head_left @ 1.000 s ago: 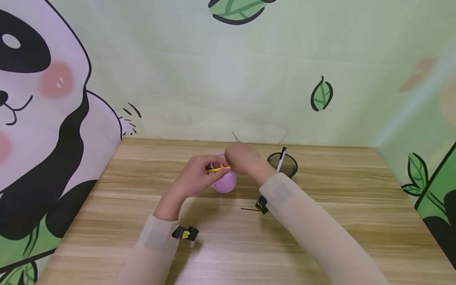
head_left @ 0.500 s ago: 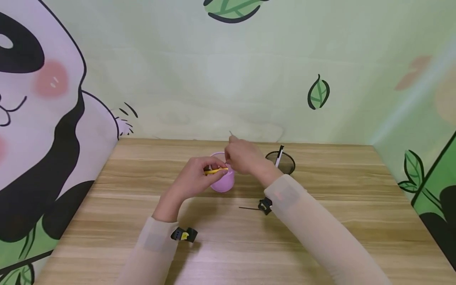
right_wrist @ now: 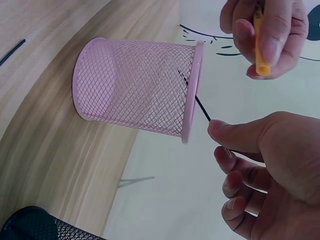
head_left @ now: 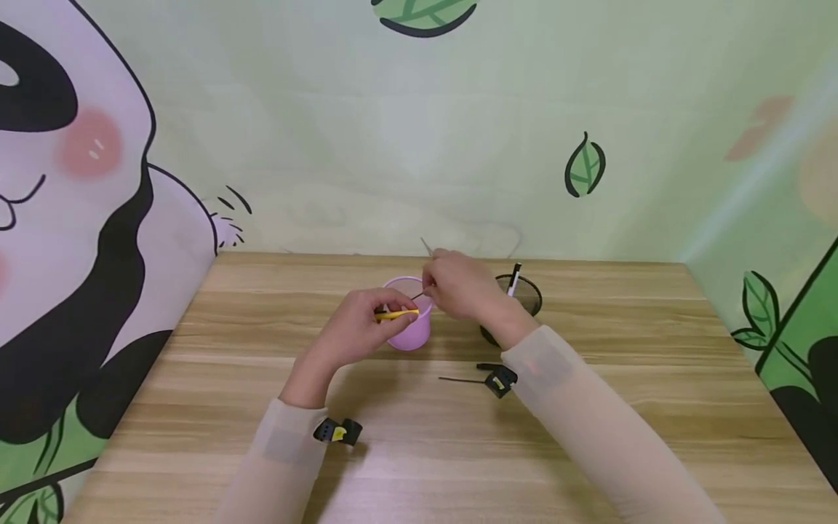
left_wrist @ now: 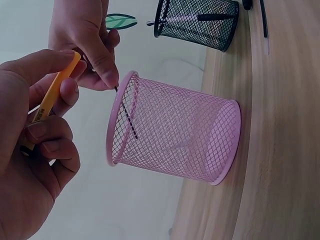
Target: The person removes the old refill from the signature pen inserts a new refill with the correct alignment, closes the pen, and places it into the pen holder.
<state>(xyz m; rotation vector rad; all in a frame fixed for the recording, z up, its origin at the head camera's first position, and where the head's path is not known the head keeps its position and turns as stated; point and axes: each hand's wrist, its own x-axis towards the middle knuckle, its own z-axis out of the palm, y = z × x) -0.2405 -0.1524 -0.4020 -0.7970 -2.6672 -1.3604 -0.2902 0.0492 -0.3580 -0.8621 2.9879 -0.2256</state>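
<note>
My left hand (head_left: 356, 327) holds a yellow pen barrel (left_wrist: 54, 87) by thumb and fingers, beside the rim of a pink mesh pen holder (head_left: 411, 338). The barrel's near end looks hollow in the right wrist view. To the right of it, my right hand (head_left: 461, 284) pinches a thin black pen refill (right_wrist: 202, 108) between thumb and forefinger. The refill slants over the rim, its free end inside the upper part of the pink holder, which stands upright. The end in my right hand is hidden by the fingers.
A black mesh pen holder (head_left: 532, 295) with a white and black pen (head_left: 515, 276) stands at right, partly behind my right wrist. Another thin dark rod (head_left: 460, 380) and a short black piece (head_left: 489, 367) lie on the wooden table (head_left: 393, 466). A printed cloth wall rises behind.
My right hand has drawn to the right, away from the yellow barrel, and the refill now shows between the hands. My left hand has stayed nearly still.
</note>
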